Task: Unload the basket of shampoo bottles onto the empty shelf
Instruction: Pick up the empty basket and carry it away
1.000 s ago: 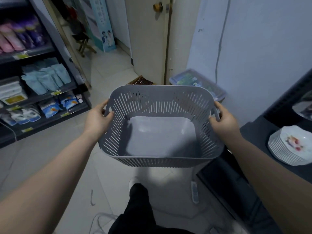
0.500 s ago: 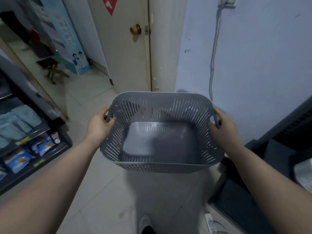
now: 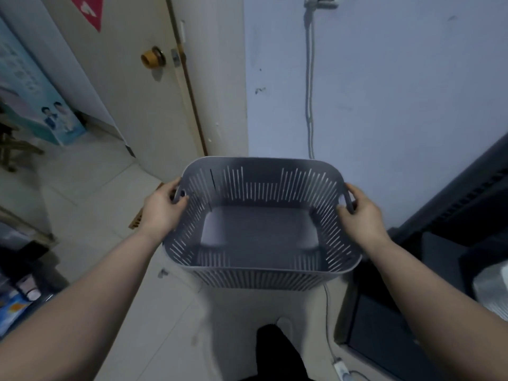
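Note:
A grey slotted plastic basket (image 3: 261, 273) hangs in front of me above the floor, level, with nothing inside it. My left hand (image 3: 162, 210) grips the handle on its left side. My right hand (image 3: 360, 213) grips the handle on its right side. No shampoo bottles are in view. The shelf on the left is only a dark edge (image 3: 30, 254) at the frame border.
A cream door (image 3: 132, 86) with a brass knob stands ahead left, a pale blue wall (image 3: 384, 92) with a hanging cable ahead. A dark counter (image 3: 453, 257) runs along the right. A power strip and cable (image 3: 341, 368) lie on the tiled floor by my foot.
My view has swung right and up, away from the stocked shelves toward the door and wall. The basket stays held in both hands at about the same height.

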